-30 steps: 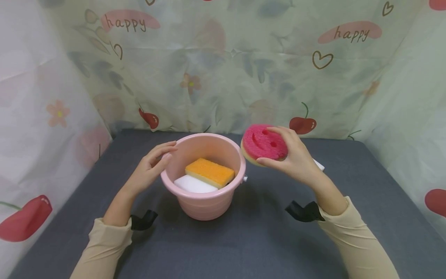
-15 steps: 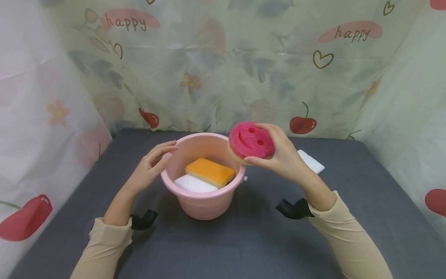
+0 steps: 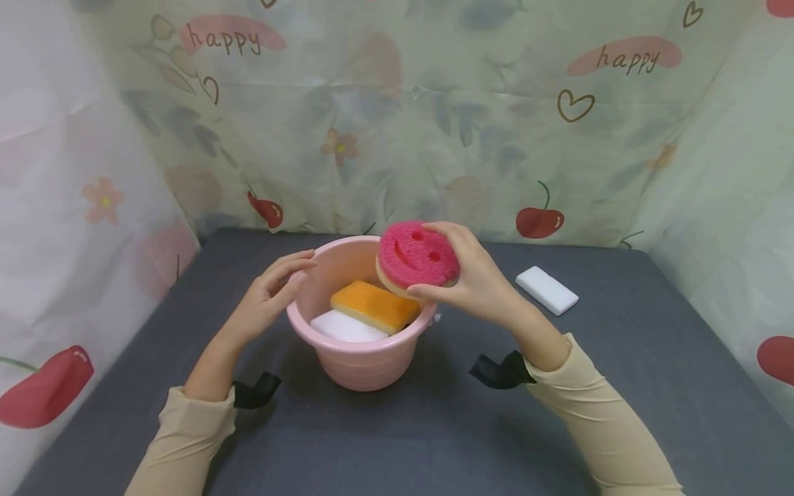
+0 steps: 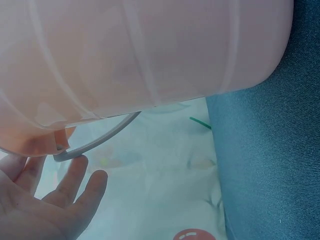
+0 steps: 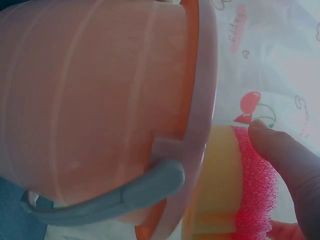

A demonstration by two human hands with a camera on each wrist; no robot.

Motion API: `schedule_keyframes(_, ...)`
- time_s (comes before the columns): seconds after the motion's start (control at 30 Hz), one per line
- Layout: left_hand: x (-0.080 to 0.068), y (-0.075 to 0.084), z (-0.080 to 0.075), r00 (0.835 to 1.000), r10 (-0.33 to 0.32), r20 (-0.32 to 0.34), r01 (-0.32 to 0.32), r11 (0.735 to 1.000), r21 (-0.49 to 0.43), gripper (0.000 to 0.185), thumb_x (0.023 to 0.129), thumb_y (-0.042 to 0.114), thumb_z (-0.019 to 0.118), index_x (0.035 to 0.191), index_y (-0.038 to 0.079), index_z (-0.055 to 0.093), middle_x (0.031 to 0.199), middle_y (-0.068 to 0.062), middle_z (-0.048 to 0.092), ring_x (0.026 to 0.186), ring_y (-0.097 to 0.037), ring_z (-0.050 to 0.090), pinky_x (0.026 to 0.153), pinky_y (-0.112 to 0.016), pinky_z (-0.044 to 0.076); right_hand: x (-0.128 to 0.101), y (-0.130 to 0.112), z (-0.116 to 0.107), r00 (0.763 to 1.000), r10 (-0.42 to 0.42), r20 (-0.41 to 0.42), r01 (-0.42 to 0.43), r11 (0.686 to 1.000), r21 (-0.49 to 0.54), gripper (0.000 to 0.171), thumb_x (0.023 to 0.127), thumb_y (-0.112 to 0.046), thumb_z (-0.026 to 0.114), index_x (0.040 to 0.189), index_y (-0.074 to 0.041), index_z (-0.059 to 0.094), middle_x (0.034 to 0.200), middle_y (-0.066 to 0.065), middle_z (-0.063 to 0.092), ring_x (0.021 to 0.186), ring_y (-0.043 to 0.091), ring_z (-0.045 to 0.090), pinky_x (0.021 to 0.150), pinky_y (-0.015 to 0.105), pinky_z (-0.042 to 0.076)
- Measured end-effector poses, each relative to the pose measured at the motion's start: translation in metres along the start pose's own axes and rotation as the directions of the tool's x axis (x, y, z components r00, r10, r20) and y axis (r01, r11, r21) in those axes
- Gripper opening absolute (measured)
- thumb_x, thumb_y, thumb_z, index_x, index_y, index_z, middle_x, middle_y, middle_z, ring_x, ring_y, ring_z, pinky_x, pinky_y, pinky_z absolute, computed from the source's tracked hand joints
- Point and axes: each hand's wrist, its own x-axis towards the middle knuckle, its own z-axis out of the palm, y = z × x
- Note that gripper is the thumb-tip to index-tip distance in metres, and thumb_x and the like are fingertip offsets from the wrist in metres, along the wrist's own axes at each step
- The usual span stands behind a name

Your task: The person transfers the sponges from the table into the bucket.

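Note:
A pink bucket (image 3: 366, 365) stands on the dark tabletop. Inside lie an orange-topped sponge (image 3: 372, 303) and a white sponge block (image 3: 349, 326), the orange one partly over the white. My right hand (image 3: 474, 279) grips a round pink sponge (image 3: 417, 255) with a smiling face cut into it, over the bucket's right rim. Its yellow underside (image 5: 220, 175) shows beside the rim in the right wrist view. My left hand (image 3: 267, 300) rests at the bucket's left rim with relaxed fingers. In the left wrist view, its fingers (image 4: 75, 175) are near the grey handle (image 4: 105, 137).
Another white sponge block (image 3: 547, 290) lies on the dark tabletop (image 3: 434, 441) right of the bucket. Printed curtains (image 3: 409, 124) stand behind the table and along both sides. A black strap (image 3: 502, 370) sticks out from the right sleeve.
My right hand has carried the round pink sponge leftward, from beside the bucket to over its right rim. The white block on the right has come into full view. My left hand stays put.

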Motion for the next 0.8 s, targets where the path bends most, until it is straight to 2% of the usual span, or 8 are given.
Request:
schedule_keyframes(0.57, 0.0, 0.002, 0.001, 1.0, -0.001, -0.009, 0.001, 1.0, 0.01, 0.034, 0.097, 0.013, 0.046, 0.129, 0.001, 0.051, 0.145, -0.013, 0.039, 0.131, -0.029, 0.038, 0.091, -0.006, 0.038, 0.012, -0.009, 0.024, 0.993, -0.063, 0.095, 0.056, 0.996, 0.074, 0.077, 0.07, -0.026, 0.081, 0.135, -0.012, 0.041, 0.135, 0.005, 0.043, 0.12, 0.019, 0.045, 0.087, 0.036, 0.052)
schedule_keyframes(0.63, 0.0, 0.001, 0.001, 1.0, 0.004, -0.012, -0.004, 1.0, 0.008, 0.034, 0.097, 0.013, 0.046, 0.129, 0.002, 0.051, 0.145, -0.013, 0.039, 0.131, -0.024, 0.039, 0.092, -0.006, 0.038, 0.014, -0.01, 0.026, 0.992, -0.071, 0.109, 0.062, 0.994, 0.084, 0.078, 0.07, -0.026, 0.081, 0.135, -0.013, 0.041, 0.135, 0.005, 0.044, 0.12, 0.019, 0.045, 0.087, 0.036, 0.053)
schedule_keyframes(0.8, 0.0, 0.0, 0.001, 0.999, 0.026, -0.02, -0.026, 1.0, 0.003, 0.033, 0.096, 0.011, 0.047, 0.128, 0.001, 0.052, 0.144, -0.014, 0.04, 0.124, 0.0, 0.04, 0.092, -0.006, 0.038, 0.016, -0.009, 0.031, 0.986, -0.073, 0.147, 0.061, 0.994, 0.085, 0.077, 0.07, -0.027, 0.08, 0.135, -0.013, 0.042, 0.134, 0.004, 0.045, 0.12, 0.018, 0.045, 0.089, 0.036, 0.051)
